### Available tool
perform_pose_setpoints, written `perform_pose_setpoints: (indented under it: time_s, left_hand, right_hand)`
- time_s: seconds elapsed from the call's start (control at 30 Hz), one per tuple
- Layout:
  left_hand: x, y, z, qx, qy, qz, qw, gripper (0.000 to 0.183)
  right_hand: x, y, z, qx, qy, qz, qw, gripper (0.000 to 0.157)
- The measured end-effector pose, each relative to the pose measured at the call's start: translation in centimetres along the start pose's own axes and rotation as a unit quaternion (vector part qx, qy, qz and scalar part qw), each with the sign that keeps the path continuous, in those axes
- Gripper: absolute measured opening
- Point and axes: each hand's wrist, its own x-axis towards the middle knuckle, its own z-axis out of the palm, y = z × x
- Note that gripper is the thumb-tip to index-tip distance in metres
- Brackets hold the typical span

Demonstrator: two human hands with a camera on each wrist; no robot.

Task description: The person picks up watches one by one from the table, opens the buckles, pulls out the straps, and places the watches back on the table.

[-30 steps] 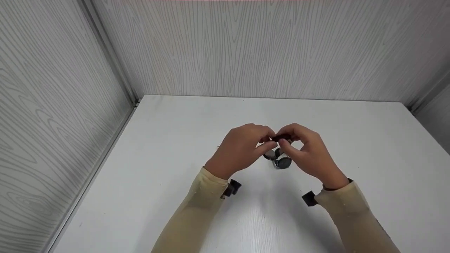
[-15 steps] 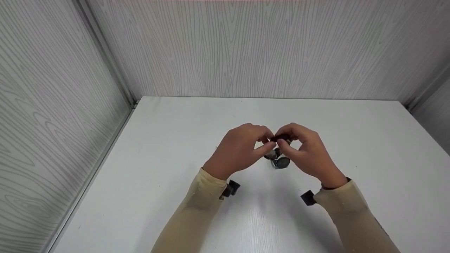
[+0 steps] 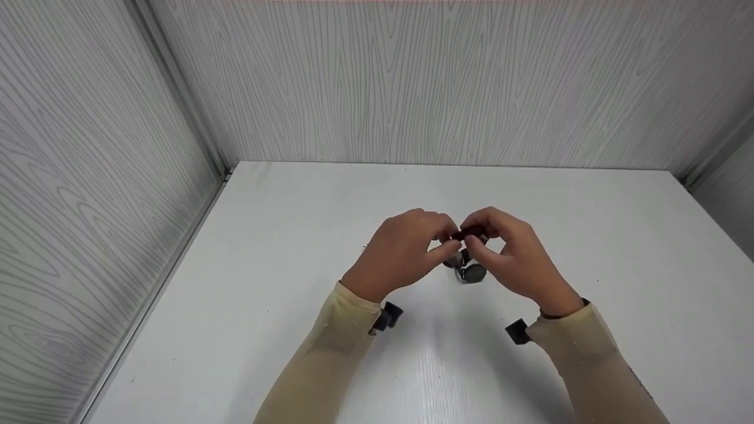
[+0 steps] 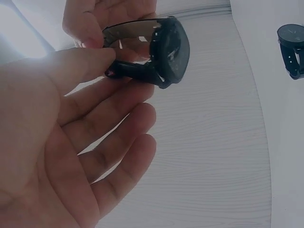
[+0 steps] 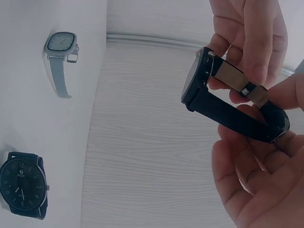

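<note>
Between both hands, above the table, is a black wristwatch (image 3: pixel 471 232) whose strap is bent into a loop. My left hand (image 3: pixel 406 253) pinches one side of the strap between thumb and index finger, as the left wrist view shows; the other fingers are spread loosely. From the opposite side, my right hand (image 3: pixel 518 259) grips the strap near its buckle end (image 5: pixel 280 133). The watch's round case (image 4: pixel 173 52) faces away from the fingers. Below the hands lie a large black watch (image 5: pixel 23 185) and a smaller grey watch (image 5: pixel 61 42) with a squarish face, neither touched.
The white table (image 3: pixel 294 235) is bounded by wood-grain panels at the back (image 3: pixel 377 82) and left (image 3: pixel 88 176), and by another on the right. Small black camera units (image 3: pixel 518 332) sit at both wrists.
Both hands stay nearly in place with the watch between them. The fingers and strap shift only slightly; the watches on the table stay put.
</note>
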Motion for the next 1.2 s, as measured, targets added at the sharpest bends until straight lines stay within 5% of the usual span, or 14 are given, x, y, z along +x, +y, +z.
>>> perform_pose_setpoints:
  time_s: [0.5, 0.97, 1.2]
  left_hand:
    - [-0.04, 0.02, 0.03, 0.002, -0.008, -0.002, 1.0000, 0.012]
    - [0.07, -0.26, 0.24, 0.045, 0.036, 0.002, 0.9984, 0.011]
    - [0.01, -0.35, 0.11, 0.061, 0.026, -0.023, 0.9975, 0.012]
  right_hand:
    - [0.19, -0.20, -0.10, -0.021, -0.029, 0.040, 0.999, 0.010]
    - [0.01, -0.02, -0.13, -0.015, 0.016, 0.010, 1.000, 0.011]
    - [0.00, -0.05, -0.31, -0.017, 0.041, 0.015, 0.999, 0.010]
